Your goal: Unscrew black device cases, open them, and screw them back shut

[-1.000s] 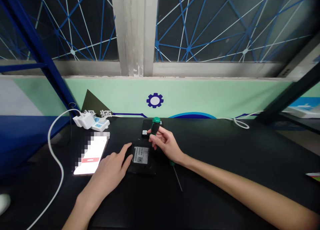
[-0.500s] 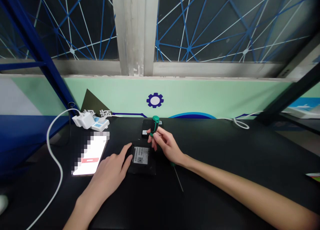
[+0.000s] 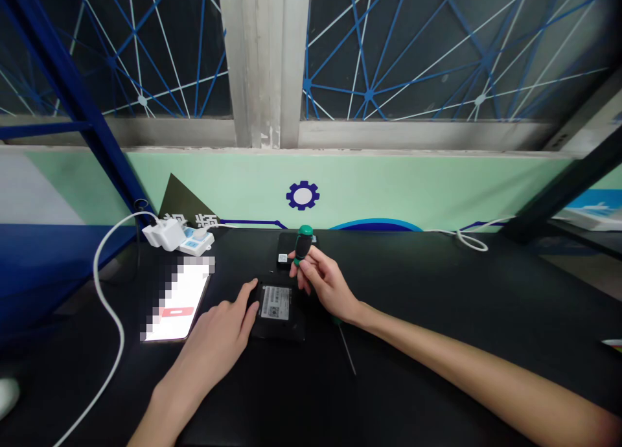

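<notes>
At the left, a lit phone [image 3: 187, 298] lies on the black table [image 3: 437, 278], just beside the left hand [image 3: 221, 333]. That hand clasps nothing: its thumb and index finger are spread, touching the left side of a flat black case [image 3: 279, 312], label up. The case lies between the two hands, to the right of the left one, which is nearer; it looks almost square, so I can't tell its long axis. Behind it sits a smaller black box [image 3: 284, 241], partly covered by the right hand [image 3: 330, 285]. This hand is closed on the handle of a green-and-black screwdriver [image 3: 303, 245], held nearly upright by the case's far right corner; fingers hide its tip, so contact can't be told. Further right, a second screwdriver [image 3: 346, 348] lies partly under the right wrist, shaft pointing toward the near edge
</notes>
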